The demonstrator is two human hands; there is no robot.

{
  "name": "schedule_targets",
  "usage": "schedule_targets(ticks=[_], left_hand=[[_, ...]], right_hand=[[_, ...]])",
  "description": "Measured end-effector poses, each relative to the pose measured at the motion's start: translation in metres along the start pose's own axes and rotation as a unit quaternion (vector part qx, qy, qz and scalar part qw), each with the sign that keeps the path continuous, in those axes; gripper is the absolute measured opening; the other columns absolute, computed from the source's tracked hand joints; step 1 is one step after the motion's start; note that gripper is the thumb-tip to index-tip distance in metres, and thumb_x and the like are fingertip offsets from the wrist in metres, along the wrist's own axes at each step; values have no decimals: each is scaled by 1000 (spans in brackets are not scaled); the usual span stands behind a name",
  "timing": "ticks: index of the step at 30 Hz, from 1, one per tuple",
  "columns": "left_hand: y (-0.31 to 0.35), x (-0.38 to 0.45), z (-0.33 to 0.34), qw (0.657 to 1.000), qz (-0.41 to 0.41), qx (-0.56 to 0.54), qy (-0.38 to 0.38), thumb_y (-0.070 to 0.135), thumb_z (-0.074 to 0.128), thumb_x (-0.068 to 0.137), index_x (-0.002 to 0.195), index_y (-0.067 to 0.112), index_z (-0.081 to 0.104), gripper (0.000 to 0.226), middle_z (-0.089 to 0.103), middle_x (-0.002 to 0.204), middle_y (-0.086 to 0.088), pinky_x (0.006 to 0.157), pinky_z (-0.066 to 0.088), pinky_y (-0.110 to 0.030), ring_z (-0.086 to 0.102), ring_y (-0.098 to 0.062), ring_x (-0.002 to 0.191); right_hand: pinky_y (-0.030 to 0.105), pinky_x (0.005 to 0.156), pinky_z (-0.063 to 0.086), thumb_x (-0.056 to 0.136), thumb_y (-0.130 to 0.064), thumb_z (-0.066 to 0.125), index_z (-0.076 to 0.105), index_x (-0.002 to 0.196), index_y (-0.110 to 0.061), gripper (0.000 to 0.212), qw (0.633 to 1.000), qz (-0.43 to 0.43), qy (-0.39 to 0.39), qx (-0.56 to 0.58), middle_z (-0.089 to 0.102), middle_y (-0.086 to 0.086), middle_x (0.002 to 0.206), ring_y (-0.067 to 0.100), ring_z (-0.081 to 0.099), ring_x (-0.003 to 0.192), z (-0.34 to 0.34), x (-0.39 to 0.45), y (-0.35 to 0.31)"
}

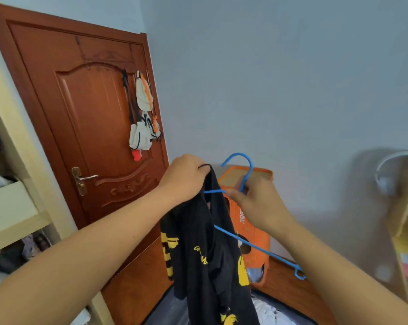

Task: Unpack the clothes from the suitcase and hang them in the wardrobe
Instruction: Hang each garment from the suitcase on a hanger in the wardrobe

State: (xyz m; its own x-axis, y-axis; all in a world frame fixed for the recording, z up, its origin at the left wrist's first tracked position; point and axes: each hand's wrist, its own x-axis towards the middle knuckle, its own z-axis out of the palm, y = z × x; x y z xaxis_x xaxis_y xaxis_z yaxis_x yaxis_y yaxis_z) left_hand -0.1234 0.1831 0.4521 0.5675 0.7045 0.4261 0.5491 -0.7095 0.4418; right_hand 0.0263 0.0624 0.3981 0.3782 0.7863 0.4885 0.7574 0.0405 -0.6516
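A wooden door (85,141) hung with pale bags (143,118) stands beyond and left of the raised hands, with the cream shelves of an open wardrobe (17,202) at the far left edge, well off the left forearm. Below both hands lies the dark open suitcase (167,308), and an orange box (249,233) sits just behind them.

A black garment with yellow print (205,249) hangs straight down from the left hand (184,179), whose fingers are curled round its bunched top edge. The right hand (257,205) pinches a blue hanger (242,242) just under its hook. One hanger arm pokes left into the cloth; the other slants down and right, clear of the fabric.

The hanger's long axis runs diagonally across the garment's vertical fall, so the free arm likely must swing in under the cloth. The wardrobe lies on the left hand's side.
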Motion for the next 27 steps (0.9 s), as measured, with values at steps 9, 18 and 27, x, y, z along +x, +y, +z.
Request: schedule_targets(ticks=[9, 18, 27], left_hand=[[26, 11, -10, 948, 275, 155, -24, 53, 36, 105, 104, 28, 71, 44, 50, 94, 10, 72, 45, -31, 50, -9, 84], [13, 29, -10, 910, 246, 332, 34, 51, 29, 108, 83, 18, 45, 44, 47, 67, 1, 51, 35, -37, 49, -23, 58], [-26, 14, -50, 946, 158, 275, 66, 52, 29, 107, 85, 18, 53, 47, 55, 70, -1, 58, 47, -40, 55, -19, 63]], right_hand=[[26, 57, 41, 91, -20, 71, 66, 71, -19, 20, 975, 9, 114, 191, 62, -5, 57, 6, 52, 51, -43, -3, 2], [37, 81, 41, 95, -19, 59, 56, 98, -21, 5, 942, -148, 297, -40, 53, -3, 98, 24, 50, 92, 16, -47, 3], [30, 91, 28, 88, -20, 63, 44, 121, -37, 42, 993, -56, -27, -101, 58, -23, 105, 3, 55, 104, 78, -57, 96]])
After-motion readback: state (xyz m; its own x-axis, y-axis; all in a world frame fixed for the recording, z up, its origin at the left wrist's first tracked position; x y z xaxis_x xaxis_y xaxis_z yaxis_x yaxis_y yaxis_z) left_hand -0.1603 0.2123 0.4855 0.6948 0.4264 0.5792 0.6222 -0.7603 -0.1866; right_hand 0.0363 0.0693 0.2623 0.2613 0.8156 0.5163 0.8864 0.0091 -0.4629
